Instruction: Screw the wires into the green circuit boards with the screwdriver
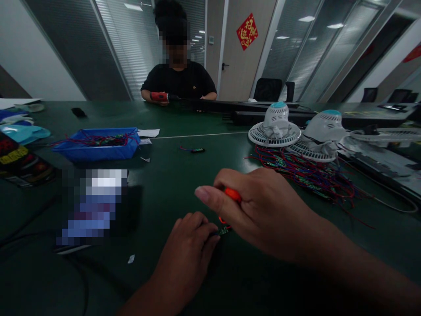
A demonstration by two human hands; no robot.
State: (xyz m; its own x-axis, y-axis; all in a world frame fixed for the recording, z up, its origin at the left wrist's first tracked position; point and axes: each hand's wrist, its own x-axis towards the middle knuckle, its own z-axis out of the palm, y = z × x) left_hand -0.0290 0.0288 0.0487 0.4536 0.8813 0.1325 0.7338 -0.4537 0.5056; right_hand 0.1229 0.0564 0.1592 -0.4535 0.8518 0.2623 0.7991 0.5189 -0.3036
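Pinched at its end by my left hand (pixel 192 248) is a small green circuit board (pixel 225 230), held low over the table. My right hand (pixel 263 210) is closed around an orange-handled tool (pixel 233 194), just above and to the right of the board. The fingers hide most of this tool, so its kind does not show. Below the right thumb, a bit of orange shows close to the board. Another small board with thin wires (pixel 197 150) lies farther off on the green table (pixel 171 180).
A blue tray (pixel 98 153) of wired boards stands left, beyond a pixelated phone-like object (pixel 92 210). Right lie a heap of wired boards (pixel 302 173) and white fan-like housings (pixel 274 127). Across the table, a person (pixel 179 81) has a red power tool (pixel 159 97) at one hand.
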